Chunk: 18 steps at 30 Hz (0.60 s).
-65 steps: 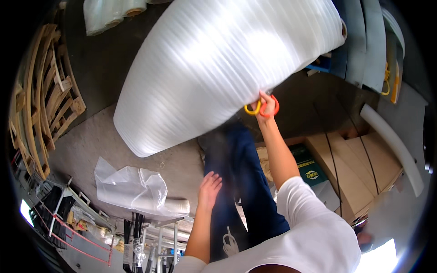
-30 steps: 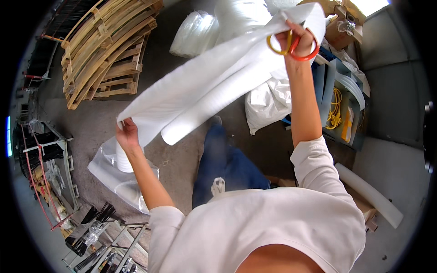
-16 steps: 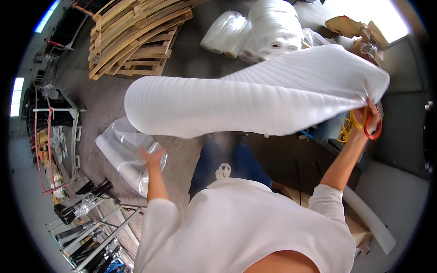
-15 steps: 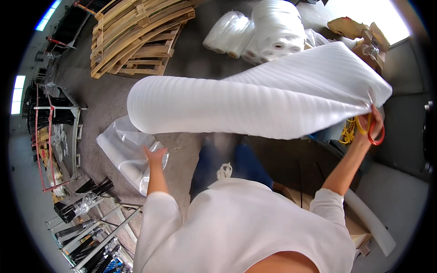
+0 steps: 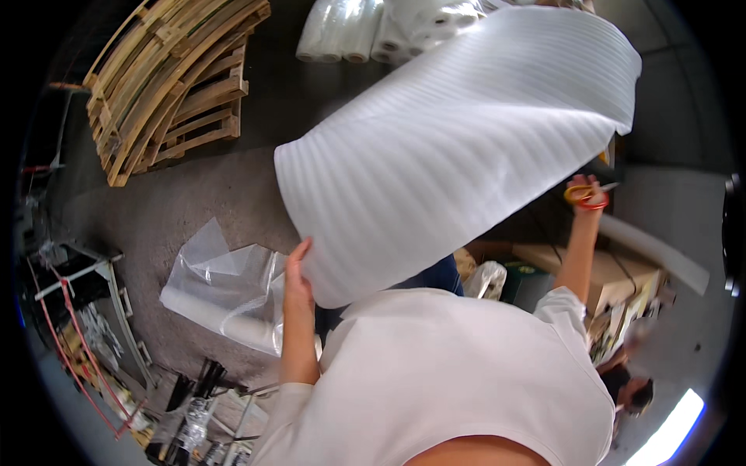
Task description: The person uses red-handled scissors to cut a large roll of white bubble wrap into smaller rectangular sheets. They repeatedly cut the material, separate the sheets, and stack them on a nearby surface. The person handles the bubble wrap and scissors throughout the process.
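Observation:
A wide white ribbed foam sheet (image 5: 458,163) stretches across the middle, rising from near my body toward the far right. My left hand (image 5: 298,283) grips its near left edge, with some fingers hidden by the foam. My right hand (image 5: 587,203) is apart from the sheet, just past its right side. Its fingers are closed around a pair of scissors (image 5: 584,200) with red and orange handles, and the blades point off to the right. On the floor left of my left hand lies a clear plastic film (image 5: 225,272) with a white roll (image 5: 210,314) in it.
Stacked wooden pallets (image 5: 171,78) stand at the far left. Plastic-wrapped white rolls (image 5: 342,31) lie at the back. Metal racks (image 5: 85,279) line the left side. Cardboard boxes (image 5: 614,272) and a white foam tube (image 5: 657,252) are at right, with another person (image 5: 622,384) beyond.
The foam sheet has swung and spread, its left end coming down toward me. My left hand has taken its edge. My right hand has let go of the sheet's corner, keeping the scissors.

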{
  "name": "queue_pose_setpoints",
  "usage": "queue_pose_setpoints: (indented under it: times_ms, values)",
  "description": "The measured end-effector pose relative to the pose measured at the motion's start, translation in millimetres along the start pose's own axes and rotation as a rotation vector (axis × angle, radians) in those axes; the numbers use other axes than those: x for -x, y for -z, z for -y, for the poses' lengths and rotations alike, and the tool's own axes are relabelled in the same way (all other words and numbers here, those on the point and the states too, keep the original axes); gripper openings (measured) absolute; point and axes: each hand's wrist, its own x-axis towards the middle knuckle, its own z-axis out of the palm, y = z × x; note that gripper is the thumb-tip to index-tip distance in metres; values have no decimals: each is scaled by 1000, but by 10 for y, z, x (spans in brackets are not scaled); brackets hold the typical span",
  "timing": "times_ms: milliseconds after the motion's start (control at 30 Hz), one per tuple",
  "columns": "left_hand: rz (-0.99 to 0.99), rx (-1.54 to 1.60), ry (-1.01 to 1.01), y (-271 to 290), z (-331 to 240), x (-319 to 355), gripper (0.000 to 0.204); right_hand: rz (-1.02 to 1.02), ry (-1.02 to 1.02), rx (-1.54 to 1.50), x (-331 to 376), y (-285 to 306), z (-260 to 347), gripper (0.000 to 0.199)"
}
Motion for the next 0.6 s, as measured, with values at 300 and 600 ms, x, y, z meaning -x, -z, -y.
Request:
queue_pose_setpoints:
  times_ms: [300,600]
  values:
    - [72,-307,531,-113,688,92,18,29,-351,-473,4023,169,-1932,40]
    - [13,-529,639,391,1142,-164,21,-423,127,451,4723,-70,-2130,17]
